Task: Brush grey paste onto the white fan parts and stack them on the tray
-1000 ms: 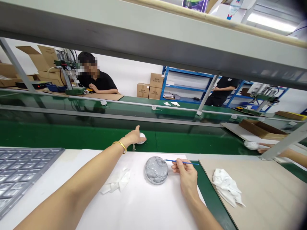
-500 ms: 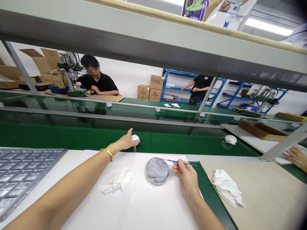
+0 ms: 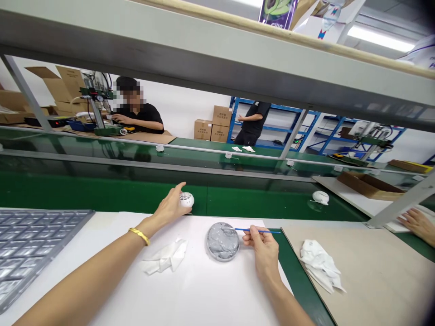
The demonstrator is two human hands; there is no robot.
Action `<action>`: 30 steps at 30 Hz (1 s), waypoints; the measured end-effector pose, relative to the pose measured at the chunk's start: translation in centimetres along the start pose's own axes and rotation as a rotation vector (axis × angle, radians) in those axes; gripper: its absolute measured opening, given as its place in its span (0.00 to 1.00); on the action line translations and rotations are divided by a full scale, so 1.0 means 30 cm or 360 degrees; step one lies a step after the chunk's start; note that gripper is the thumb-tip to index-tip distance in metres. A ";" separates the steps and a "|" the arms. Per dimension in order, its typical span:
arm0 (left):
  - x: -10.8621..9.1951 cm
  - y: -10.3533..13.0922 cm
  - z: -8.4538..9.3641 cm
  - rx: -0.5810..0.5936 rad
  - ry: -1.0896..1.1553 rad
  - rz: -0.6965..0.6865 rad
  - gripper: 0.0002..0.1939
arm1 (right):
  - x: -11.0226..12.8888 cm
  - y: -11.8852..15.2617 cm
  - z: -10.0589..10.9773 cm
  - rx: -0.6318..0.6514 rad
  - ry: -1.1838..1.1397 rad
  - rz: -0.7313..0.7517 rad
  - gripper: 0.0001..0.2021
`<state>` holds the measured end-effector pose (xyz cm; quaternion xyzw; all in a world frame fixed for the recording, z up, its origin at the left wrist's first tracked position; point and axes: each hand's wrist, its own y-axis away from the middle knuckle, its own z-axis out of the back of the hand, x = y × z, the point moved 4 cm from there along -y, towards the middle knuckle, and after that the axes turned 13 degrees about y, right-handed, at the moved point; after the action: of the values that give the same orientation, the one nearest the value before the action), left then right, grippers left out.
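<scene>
On the green belt, my left hand point(image 3: 171, 206) has its thumb and fingers round the left side of a white round part point(image 3: 186, 199). In my right hand point(image 3: 263, 246) is a thin blue stick point(image 3: 268, 232), pinched between thumb and fingers. The stick's tip lies over the right edge of a round dish of grey paste point(image 3: 222, 242), which rests on white paper point(image 3: 204, 290). A crumpled white tissue point(image 3: 166, 257) is left of the dish.
A grey shelf point(image 3: 217, 68) crosses above the belt. A second white part point(image 3: 321, 198) sits on the belt at right, near a person's hand point(image 3: 417, 222). Another tissue point(image 3: 321, 265) lies on a beige board point(image 3: 374, 271). At left is a tray with square cells point(image 3: 34, 244).
My left hand and the white part at it have shifted slightly left. The other white part on the belt has moved left too. In the background, the standing person has moved left.
</scene>
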<state>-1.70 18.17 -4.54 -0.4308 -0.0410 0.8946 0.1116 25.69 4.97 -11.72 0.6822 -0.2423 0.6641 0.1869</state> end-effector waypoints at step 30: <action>-0.100 0.512 -0.159 0.0468 0.0313 -0.0049 0.53 | 0.092 0.150 -0.038 0.0405 -0.0448 -0.0507 0.11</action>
<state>1.31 2.43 -7.83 -0.4947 0.0947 0.8426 0.1905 22.16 1.75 -9.22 0.8156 -0.0695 0.5499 0.1662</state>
